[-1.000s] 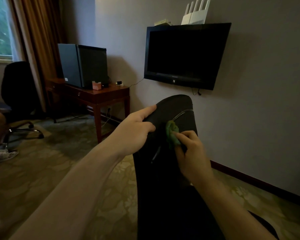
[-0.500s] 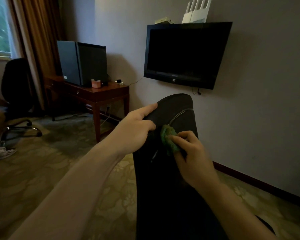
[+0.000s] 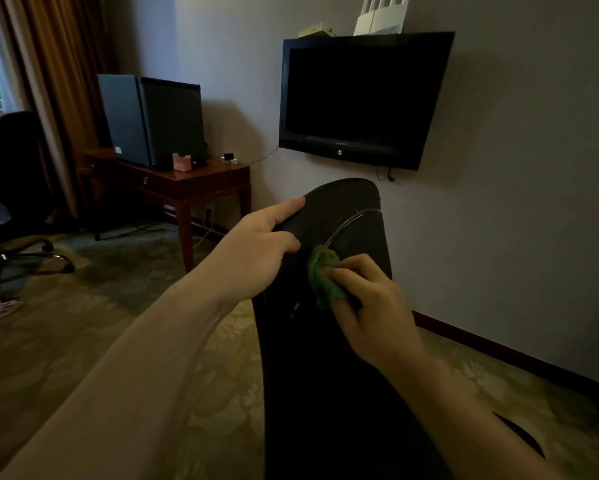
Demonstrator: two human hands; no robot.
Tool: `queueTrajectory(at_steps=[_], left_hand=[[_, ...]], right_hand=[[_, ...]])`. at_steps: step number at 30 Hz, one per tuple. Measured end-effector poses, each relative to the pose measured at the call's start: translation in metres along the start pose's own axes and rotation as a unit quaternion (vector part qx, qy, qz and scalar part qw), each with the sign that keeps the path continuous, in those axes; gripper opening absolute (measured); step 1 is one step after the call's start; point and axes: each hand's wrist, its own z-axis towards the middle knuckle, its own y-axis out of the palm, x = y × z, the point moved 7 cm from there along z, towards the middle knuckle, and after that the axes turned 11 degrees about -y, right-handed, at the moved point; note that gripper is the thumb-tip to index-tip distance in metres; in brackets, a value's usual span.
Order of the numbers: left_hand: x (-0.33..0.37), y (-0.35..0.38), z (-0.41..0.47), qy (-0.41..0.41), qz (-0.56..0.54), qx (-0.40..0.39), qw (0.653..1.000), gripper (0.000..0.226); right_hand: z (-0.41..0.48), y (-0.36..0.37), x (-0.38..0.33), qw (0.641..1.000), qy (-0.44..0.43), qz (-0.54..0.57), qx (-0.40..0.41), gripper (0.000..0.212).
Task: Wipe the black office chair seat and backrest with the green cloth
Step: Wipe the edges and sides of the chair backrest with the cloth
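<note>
The chair (image 3: 325, 393) stands right in front of the person, its backrest (image 3: 346, 209) rising into the middle of the view. The left hand (image 3: 256, 251) steadies the backrest at its left edge near the top. Its index finger lies straight along the rim and its other fingers curl round the edge.

The right hand (image 3: 370, 317) pinches the cloth (image 3: 322, 275), bunched into 1 wad between thumb and fingertips. It presses the wad against the upper backrest, just below a pale curved seam (image 3: 350, 220) and just beside the left knuckles.

The wipe looks to be in hand on the upper backrest. The light is dim and the fabric shows no streak or cleaned patch, so I cannot tell how much of the backrest is already covered. The lower backrest fills the bottom of the view as 1 dark mass, and the seat cannot be made out.

Of the 2 surfaces, I judge the backrest partly done at most. The seat probably has yet to be wiped.
</note>
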Motion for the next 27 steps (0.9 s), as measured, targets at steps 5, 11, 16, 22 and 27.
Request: queueTrajectory(at_steps=[5,11,16,22,27], left_hand=[[0.003,0.000,-0.001,0.003,0.017,-0.011,1.000,0.061],[0.002,0.001,0.000,-0.004,0.009,-0.023,1.000,0.061],[0.001,0.001,0.001,-0.004,0.014,-0.012,1.000,0.061],[0.002,0.001,0.003,-0.001,0.026,-0.012,1.000,0.061],[0.001,-0.001,0.009,0.006,0.021,-0.015,1.000,0.061]], right_hand=[[0.011,-0.002,0.048,0.991,0.129,-0.031,-0.021,0.039],[0.008,-0.008,0.010,0.998,0.003,-0.049,0.026,0.037],[0.009,0.004,0.015,0.999,-0.019,-0.042,0.018,0.036],[0.022,0.002,0.076,0.981,0.169,-0.077,-0.050,0.043],[0.014,-0.010,0.047,0.993,0.088,-0.031,0.065,0.034]])
